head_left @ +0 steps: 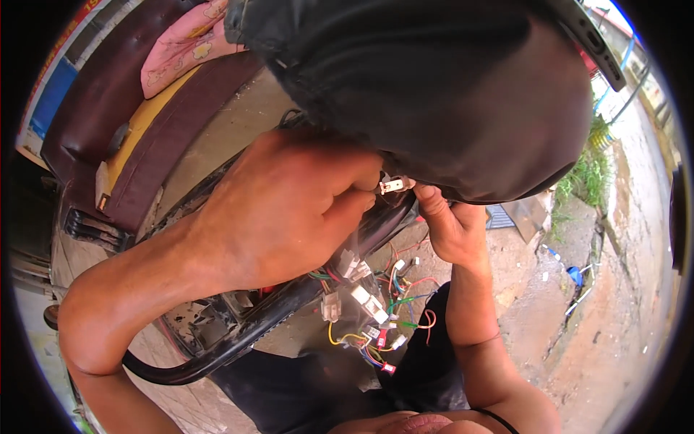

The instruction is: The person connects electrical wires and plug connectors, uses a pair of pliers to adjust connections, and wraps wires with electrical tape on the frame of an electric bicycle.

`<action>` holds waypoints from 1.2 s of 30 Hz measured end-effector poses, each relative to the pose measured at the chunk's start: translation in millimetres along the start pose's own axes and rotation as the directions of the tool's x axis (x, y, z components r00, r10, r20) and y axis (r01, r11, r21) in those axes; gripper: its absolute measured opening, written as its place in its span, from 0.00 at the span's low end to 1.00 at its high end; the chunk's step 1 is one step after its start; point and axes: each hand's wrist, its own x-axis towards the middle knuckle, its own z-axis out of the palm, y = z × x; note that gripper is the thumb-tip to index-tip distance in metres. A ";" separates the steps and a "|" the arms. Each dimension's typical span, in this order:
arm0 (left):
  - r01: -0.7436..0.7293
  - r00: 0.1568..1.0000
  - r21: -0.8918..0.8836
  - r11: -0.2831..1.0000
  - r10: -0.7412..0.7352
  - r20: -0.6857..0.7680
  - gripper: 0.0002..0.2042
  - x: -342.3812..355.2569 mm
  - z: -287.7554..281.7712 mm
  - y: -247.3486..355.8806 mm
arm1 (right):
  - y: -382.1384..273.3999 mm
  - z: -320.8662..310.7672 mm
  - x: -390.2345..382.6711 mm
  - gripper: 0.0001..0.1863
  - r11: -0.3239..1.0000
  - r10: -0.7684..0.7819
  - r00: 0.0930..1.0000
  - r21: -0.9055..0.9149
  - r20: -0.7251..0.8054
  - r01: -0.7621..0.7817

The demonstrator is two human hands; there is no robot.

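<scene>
A small white connector point(395, 186) is held between both hands, just under the edge of a large dark cover point(463, 108), apparently so that it is steadied from each end. One end is pinched by the left hand point(282, 210), thumb and finger nearly together; the other is met by the right hand's point(457, 230) thumb, though its finger closure cannot be told. The connector looks blocky and glossy, with a small dark mark.
</scene>
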 end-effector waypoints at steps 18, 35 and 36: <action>-0.097 0.990 -0.035 0.995 0.093 -0.108 0.05 -0.8 11.8 -6.4 | -0.7 3.4 1.2 0.20 0.997 0.046 0.999 0.062 -0.012 -0.045; -0.046 0.999 -0.029 0.999 0.045 -0.026 0.05 -1.1 6.6 -0.6 | -13.7 -1.0 1.9 0.16 0.959 -0.202 0.979 -0.195 0.037 0.206; -0.048 0.999 -0.029 0.998 0.047 -0.024 0.05 -1.1 6.7 -0.2 | -13.8 -1.8 1.1 0.16 0.956 -0.190 0.981 -0.218 0.043 0.195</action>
